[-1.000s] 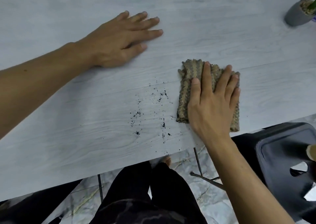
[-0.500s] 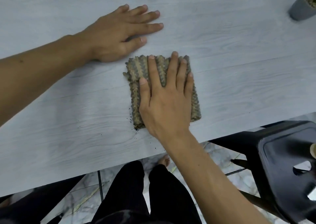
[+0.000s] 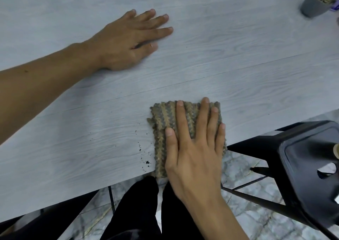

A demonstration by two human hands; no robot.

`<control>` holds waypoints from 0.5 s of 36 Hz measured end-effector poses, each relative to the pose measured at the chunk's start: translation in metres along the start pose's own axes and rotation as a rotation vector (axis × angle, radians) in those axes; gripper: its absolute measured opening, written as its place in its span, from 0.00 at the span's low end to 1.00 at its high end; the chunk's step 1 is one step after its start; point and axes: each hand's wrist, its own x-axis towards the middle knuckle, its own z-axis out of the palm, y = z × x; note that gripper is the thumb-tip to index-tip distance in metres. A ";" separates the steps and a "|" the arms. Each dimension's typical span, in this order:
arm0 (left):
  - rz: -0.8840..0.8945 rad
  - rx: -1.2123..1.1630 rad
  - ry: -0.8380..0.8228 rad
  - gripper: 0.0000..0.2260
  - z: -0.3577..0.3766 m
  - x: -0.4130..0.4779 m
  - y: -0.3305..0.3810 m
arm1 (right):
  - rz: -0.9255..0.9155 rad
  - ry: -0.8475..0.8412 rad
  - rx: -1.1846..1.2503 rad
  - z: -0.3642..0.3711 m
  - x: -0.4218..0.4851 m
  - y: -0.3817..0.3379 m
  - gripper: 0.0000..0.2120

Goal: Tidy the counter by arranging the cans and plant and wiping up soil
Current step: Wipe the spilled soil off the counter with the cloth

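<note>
My right hand (image 3: 194,148) lies flat on a folded brown-grey knitted cloth (image 3: 163,128), pressing it at the near edge of the pale wood-grain counter (image 3: 238,56); the cloth's lower end hangs just over that edge. A few dark soil crumbs (image 3: 142,155) lie just left of the cloth. My left hand (image 3: 128,40) rests palm down on the counter, farther back and to the left, fingers spread, holding nothing. A grey pot with a plant (image 3: 316,1) stands at the far right corner. No cans are in view.
A black stool (image 3: 302,159) stands on the tiled floor to the right, close to the counter's edge. My legs in dark trousers (image 3: 135,212) are below the counter's front edge.
My right hand dragged the cloth left across the soil patch, then back toward me to the counter's near edge. Most of the soil is gone from the surface. My left hand stayed put.
</note>
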 end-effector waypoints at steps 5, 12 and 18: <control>0.004 -0.006 -0.008 0.25 -0.001 -0.001 0.002 | 0.075 -0.017 -0.027 -0.009 0.014 0.010 0.29; 0.021 -0.092 0.022 0.24 -0.008 -0.024 0.012 | 0.172 -0.037 -0.007 -0.018 0.051 0.018 0.30; -0.003 -0.102 0.022 0.24 -0.005 -0.055 0.004 | 0.174 -0.042 0.022 -0.018 0.081 0.011 0.30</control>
